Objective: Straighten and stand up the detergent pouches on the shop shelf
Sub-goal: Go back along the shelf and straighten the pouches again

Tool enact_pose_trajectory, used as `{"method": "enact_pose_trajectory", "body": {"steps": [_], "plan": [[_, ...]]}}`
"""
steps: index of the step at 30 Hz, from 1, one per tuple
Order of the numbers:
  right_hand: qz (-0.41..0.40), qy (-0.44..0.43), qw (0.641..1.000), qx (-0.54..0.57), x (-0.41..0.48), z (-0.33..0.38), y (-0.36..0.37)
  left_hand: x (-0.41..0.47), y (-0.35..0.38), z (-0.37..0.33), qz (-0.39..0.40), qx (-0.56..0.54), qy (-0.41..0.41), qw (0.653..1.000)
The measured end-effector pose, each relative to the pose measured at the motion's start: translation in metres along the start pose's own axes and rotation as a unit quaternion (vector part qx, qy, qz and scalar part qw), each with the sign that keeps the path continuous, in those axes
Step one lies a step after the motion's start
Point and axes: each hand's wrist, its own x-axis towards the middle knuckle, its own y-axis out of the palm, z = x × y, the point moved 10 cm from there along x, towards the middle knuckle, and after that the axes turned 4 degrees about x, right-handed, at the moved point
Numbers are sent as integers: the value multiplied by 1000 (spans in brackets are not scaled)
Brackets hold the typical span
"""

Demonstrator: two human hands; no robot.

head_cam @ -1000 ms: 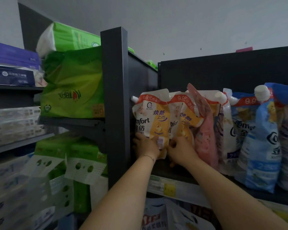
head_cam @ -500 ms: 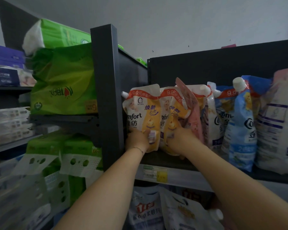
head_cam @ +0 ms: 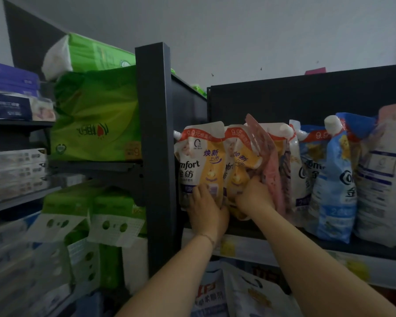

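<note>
At the bottom of the frame two bare forearms are seen reaching up, above printed bags [head_cam: 256,296] stored low at centre. The left hand [head_cam: 206,209] is laid with fingers spread fairly straight against the lower front of the first yellow pouch [head_cam: 199,161], just right of the dark upright post [head_cam: 156,156]; nothing is seen to be clasped by it. The right hand [head_cam: 254,197] is curled into the lower part of the second yellow pouch [head_cam: 238,170] – this pouch is grasped and touches the first. Both pouches are stood roughly upright at the left end of the shelf [head_cam: 272,252], at frame centre. A pink pouch [head_cam: 269,163] is tilted against the second one, and blue pouches [head_cam: 334,186] are lined up further right – spouts uppermost. Green packs [head_cam: 96,115] are stacked at the left of the frame. Behind the row a dark back panel [head_cam: 306,99] is seen.
</note>
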Motion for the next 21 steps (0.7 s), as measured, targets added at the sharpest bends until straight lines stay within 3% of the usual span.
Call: {"method": "enact_pose_trajectory", "body": {"steps": [2, 11, 13, 17, 21], "plan": [[-8, -12, 999, 33, 1, -1, 1, 1, 1, 5, -11, -40, -16, 999], [-23, -100, 994, 47, -12, 19, -7, 2, 0, 4, -10, -43, -25, 999], [-27, -112, 989, 93, -17, 23, -7, 3, 1, 6, -9, -45, -29, 999], [-62, -166, 967, 185, -30, 31, -16, 3, 0, 8, -7, -69, -46, 997], [-126, -245, 938, 213, -47, 42, -33, 6, 8, 7, 20, -63, 1, 998]]}}
